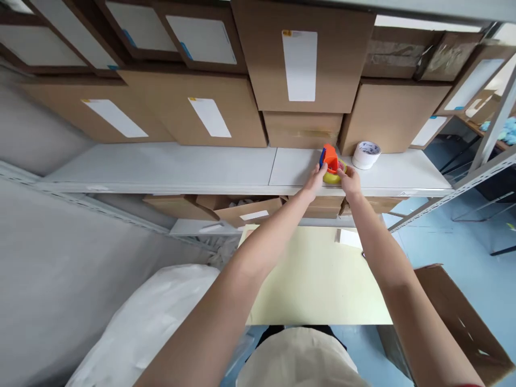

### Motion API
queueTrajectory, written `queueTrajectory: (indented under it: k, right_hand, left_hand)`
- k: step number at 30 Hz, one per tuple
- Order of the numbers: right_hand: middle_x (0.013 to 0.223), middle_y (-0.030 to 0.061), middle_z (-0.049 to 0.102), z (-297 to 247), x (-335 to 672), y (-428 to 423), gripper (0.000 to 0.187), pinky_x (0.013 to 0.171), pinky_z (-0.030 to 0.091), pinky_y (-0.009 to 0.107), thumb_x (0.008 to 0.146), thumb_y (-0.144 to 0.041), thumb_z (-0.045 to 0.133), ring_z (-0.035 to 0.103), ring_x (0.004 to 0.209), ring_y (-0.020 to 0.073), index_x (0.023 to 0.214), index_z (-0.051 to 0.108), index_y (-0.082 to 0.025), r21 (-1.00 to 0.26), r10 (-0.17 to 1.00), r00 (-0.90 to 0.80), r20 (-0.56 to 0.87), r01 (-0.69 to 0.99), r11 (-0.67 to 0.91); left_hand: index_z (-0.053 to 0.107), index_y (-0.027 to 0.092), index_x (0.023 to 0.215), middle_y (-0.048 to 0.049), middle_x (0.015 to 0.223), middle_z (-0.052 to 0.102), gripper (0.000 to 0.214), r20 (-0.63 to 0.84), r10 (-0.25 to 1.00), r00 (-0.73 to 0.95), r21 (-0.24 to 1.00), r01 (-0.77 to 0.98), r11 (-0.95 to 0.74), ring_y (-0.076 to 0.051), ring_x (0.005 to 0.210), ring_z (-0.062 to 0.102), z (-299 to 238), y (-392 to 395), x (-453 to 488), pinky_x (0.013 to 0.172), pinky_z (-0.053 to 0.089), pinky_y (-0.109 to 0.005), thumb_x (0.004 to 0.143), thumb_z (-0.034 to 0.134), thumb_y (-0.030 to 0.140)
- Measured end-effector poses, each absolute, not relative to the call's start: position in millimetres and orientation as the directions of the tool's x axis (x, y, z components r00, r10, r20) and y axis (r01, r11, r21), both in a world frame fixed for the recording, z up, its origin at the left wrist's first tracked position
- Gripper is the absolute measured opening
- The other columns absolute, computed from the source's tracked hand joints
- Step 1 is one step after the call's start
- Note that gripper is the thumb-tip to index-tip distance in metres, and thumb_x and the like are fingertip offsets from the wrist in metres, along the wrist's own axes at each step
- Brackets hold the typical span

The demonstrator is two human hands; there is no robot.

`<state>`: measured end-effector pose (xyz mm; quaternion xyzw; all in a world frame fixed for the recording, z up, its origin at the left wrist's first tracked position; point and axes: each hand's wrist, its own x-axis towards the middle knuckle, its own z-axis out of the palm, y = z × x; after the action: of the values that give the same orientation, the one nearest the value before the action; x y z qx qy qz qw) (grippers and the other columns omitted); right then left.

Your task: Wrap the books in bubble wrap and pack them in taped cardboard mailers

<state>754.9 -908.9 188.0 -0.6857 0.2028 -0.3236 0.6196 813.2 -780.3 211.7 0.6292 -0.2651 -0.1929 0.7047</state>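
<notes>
Both of my arms stretch forward to the grey metal shelf [226, 166]. Between my hands is an orange and blue tape dispenser [330, 157] with a yellowish roll of tape [332, 178] on it, at the shelf's front part. My left hand [315, 178] is closed on the dispenser's left side. On its right side, my right hand [350, 181] grips the tape roll end, with some fingers hidden. A white roll of tape [365, 160] stands on the shelf just right of my right hand.
Labelled cardboard boxes [217, 110] line the back of the shelf. Below is a pale yellow table [318, 274] with a small white box [349, 237]. An open carton [459, 322] stands at lower right, a white plastic bag [153, 317] at lower left. A metal post [494, 118] bounds the right.
</notes>
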Motion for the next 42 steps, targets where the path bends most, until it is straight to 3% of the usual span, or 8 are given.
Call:
queueTrajectory:
  k: [3,7,11,14,19,25,37,42]
  right_hand:
    - [0.11,0.0075,0.064,186,733,-903,0.056,0.085,0.055,0.041,0.069,-0.049,0.075,0.064,0.097,0.0213,0.112,0.055,-0.019,-0.986,-0.7,0.694,0.166,0.13,-0.105]
    - [0.123,0.0045,0.058,185,655,-885,0.054,0.09,0.054,0.038,0.074,-0.046,0.075,0.059,0.11,0.02,0.118,0.052,-0.026,-0.959,-0.649,0.707,0.28,0.184,-0.214]
    - [0.136,0.0058,0.051,166,553,-850,0.059,0.088,0.055,0.038,0.074,-0.044,0.076,0.054,0.118,0.0228,0.125,0.05,-0.031,-0.965,-0.657,0.722,0.216,0.055,-0.256]
    - [0.137,0.0083,0.05,121,492,-829,0.06,0.084,0.057,0.04,0.074,-0.045,0.073,0.055,0.115,0.0243,0.128,0.051,-0.031,-0.975,-0.681,0.73,0.054,-0.109,-0.193]
    - [0.133,0.0135,0.054,22,435,-822,0.065,0.082,0.057,0.047,0.066,-0.048,0.074,0.057,0.109,0.0275,0.123,0.053,-0.025,-0.933,-0.69,0.677,-0.257,-0.36,-0.006]
    - [0.132,0.0174,0.055,-40,403,-823,0.066,0.085,0.056,0.049,0.065,-0.045,0.072,0.059,0.112,0.0305,0.123,0.052,-0.021,-0.862,-0.703,0.596,-0.389,-0.504,0.05]
    - [0.138,0.0169,0.054,-62,391,-813,0.073,0.093,0.055,0.05,0.065,-0.045,0.072,0.056,0.122,0.0321,0.13,0.05,-0.021,-0.857,-0.711,0.553,-0.435,-0.497,0.138]
    - [0.142,0.019,0.052,-60,390,-810,0.079,0.094,0.054,0.05,0.064,-0.043,0.074,0.053,0.127,0.0338,0.135,0.048,-0.019,-0.853,-0.704,0.553,-0.446,-0.502,0.146]
  left_hand:
    - [0.055,0.023,0.127,-0.0076,0.136,0.06,0.044,0.105,-0.593,0.798,0.981,0.017,0.196,-0.023,0.133,0.051,215,-770,788,0.11,0.04,-0.043,0.096,0.045,0.054]
    - [0.052,0.024,0.127,-0.007,0.137,0.056,0.051,0.168,-0.564,0.809,0.96,-0.005,0.279,-0.025,0.137,0.044,209,-740,731,0.109,0.041,-0.046,0.092,0.049,0.061]
    - [0.052,0.024,0.129,-0.0106,0.14,0.053,0.062,0.146,-0.596,0.79,0.961,0.028,0.274,-0.029,0.134,0.045,167,-703,650,0.105,0.044,-0.047,0.085,0.055,0.067]
    - [0.049,0.025,0.134,-0.0135,0.146,0.046,0.069,-0.001,-0.639,0.769,0.974,0.146,0.175,-0.031,0.136,0.043,114,-683,596,0.1,0.048,-0.044,0.08,0.062,0.066]
    - [0.057,0.019,0.124,-0.016,0.136,0.057,0.061,-0.354,-0.697,0.623,0.907,0.412,-0.093,-0.03,0.124,0.054,32,-679,550,0.103,0.044,-0.048,0.08,0.064,0.061]
    - [0.058,0.021,0.124,-0.012,0.134,0.061,0.045,-0.619,-0.647,0.445,0.773,0.494,-0.399,-0.027,0.126,0.054,-4,-691,534,0.105,0.041,-0.045,0.088,0.057,0.049]
    - [0.048,0.027,0.136,-0.0086,0.146,0.052,0.045,-0.672,-0.665,0.324,0.715,0.516,-0.472,-0.026,0.135,0.047,-13,-681,532,0.111,0.033,-0.05,0.096,0.043,0.047]
    - [0.042,0.028,0.143,-0.0111,0.148,0.05,0.053,-0.679,-0.678,0.28,0.687,0.568,-0.454,-0.028,0.135,0.049,-13,-679,529,0.112,0.033,-0.05,0.094,0.049,0.047]
